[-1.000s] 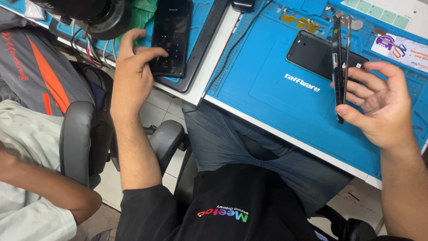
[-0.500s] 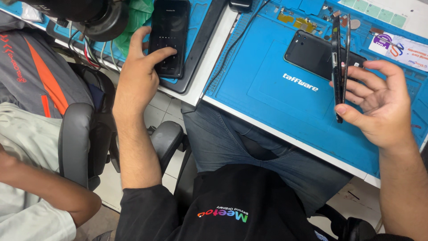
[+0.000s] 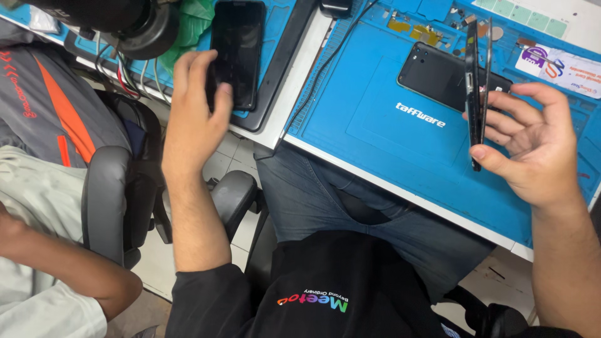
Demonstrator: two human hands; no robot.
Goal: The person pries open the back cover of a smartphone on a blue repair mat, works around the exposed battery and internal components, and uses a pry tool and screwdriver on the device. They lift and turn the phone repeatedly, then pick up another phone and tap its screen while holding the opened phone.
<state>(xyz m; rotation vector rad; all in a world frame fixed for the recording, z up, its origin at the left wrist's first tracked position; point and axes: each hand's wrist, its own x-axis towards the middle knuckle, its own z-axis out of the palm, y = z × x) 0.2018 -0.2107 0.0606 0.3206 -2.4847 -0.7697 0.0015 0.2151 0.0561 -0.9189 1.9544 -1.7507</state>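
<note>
Overhead, the head view looks down on a person seated at a desk (image 3: 400,194) covered by blue work mats. The left hand (image 3: 194,109) reaches to the desk's left part, where a black phone (image 3: 236,53) lies face up on a blue mat (image 3: 275,37) beside a dark tray edge. Its thumb rests on the phone's lower right corner and its fingers (image 3: 184,66) curl along the phone's left side, so the hand grips the phone loosely from below while the phone lies flat.

The right hand (image 3: 532,153) is raised above the right part of the desk. It holds a thin dark phone frame (image 3: 474,94) on edge, nearly upright, with the thumb pressed at its lower end and the other fingers spread behind it. A second thin panel (image 3: 487,72) stands just beside the frame, parted from it at the top; whether they join lower down cannot be told.

On the large blue mat (image 3: 375,125) under that hand lies a black back cover (image 3: 438,75), flat, near the mat's far edge. Small parts and a sticker sheet (image 3: 563,62) sit along the far right edge. Another person's arm (image 3: 69,269) shows at the lower left, beside a grey chair (image 3: 103,200).
</note>
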